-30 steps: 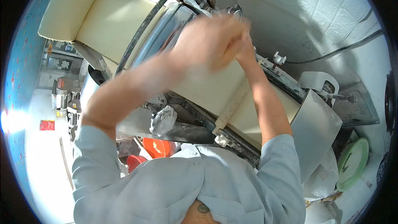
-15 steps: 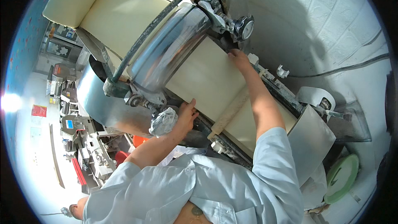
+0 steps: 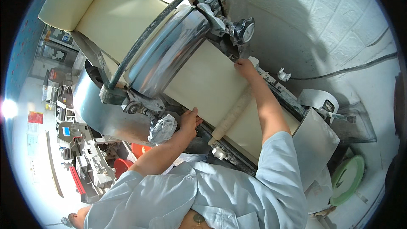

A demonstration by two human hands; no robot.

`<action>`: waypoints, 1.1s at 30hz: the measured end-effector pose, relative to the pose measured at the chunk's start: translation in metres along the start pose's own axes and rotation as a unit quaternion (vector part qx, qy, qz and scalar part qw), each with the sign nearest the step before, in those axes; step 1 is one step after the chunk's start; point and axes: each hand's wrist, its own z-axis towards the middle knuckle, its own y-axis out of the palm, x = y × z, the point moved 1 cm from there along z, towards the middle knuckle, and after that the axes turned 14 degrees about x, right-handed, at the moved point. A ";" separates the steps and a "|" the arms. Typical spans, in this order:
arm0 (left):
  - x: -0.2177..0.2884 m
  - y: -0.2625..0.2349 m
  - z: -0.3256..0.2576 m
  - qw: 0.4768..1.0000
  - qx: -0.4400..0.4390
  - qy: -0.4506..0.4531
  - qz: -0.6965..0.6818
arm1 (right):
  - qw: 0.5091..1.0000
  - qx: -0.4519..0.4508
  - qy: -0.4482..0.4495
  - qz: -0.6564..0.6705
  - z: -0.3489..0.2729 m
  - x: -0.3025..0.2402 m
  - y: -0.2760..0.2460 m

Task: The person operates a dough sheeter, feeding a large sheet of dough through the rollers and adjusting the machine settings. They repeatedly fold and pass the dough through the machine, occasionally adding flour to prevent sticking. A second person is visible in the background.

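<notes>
A pale roller lies crosswise over the pale sheet near the body. The left hand, thumb apart from its fingers, is at the sheet's left edge; the right hand, fingers curled, is farther forward at the right edge. Whether either grips, I cannot tell. Between them, the sheet's long axis slants forward and leftward to the shiny drum.

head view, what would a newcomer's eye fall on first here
Probably the shiny metal drum, lying slantwise just above the picture's middle. Next comes the pale sheet below it, with the person's left hand and right hand at opposite side edges. A thick cream roll at upper left and a glaring light at far left also stand out.
</notes>
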 end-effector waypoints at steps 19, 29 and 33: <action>0.018 0.000 -0.012 0.996 0.038 0.059 -0.054 | 0.998 0.050 0.030 -0.031 -0.009 -0.008 -0.005; 0.006 0.002 0.002 0.996 0.058 0.023 -0.061 | 0.971 0.103 -0.141 -0.160 -0.046 -0.077 -0.028; 0.029 0.008 -0.009 0.992 0.048 0.087 -0.075 | 0.970 0.025 -0.172 -0.171 -0.085 -0.104 -0.048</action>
